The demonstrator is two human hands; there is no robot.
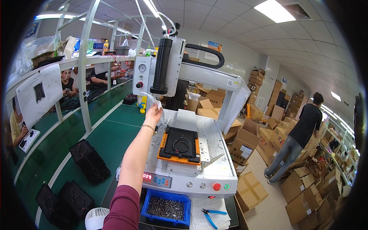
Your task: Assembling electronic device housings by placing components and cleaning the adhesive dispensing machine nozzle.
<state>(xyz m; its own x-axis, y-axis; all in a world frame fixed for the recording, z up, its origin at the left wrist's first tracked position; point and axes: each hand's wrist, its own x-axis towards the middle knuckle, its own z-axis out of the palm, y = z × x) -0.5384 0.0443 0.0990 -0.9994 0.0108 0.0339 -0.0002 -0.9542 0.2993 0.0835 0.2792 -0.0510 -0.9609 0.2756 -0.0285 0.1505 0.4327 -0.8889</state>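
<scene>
My left hand [153, 114] is raised in front of the benchtop dispensing machine, fingers pinched on a white tissue [155, 102]. The tissue is right below the tall black cylinder [162, 63], where it covers the nozzle area. On the machine's bed lies an orange fixture [163, 144] holding a black rectangular casing [188, 136] with a coiled thin cable on it, to the right of my forearm. A yellow bottle-like thing [143, 104] hangs or stands just left of my hand; I cannot tell which. My right hand is out of view.
A blue bin [188, 214] of small metal parts and blue-handled cutters [212, 216] on papers are at the front. Stacked black casings [90, 161] lie on the green bench at left. A control panel [157, 180] fronts the machine. Cardboard boxes [251, 191] and a person [303, 126] are at right.
</scene>
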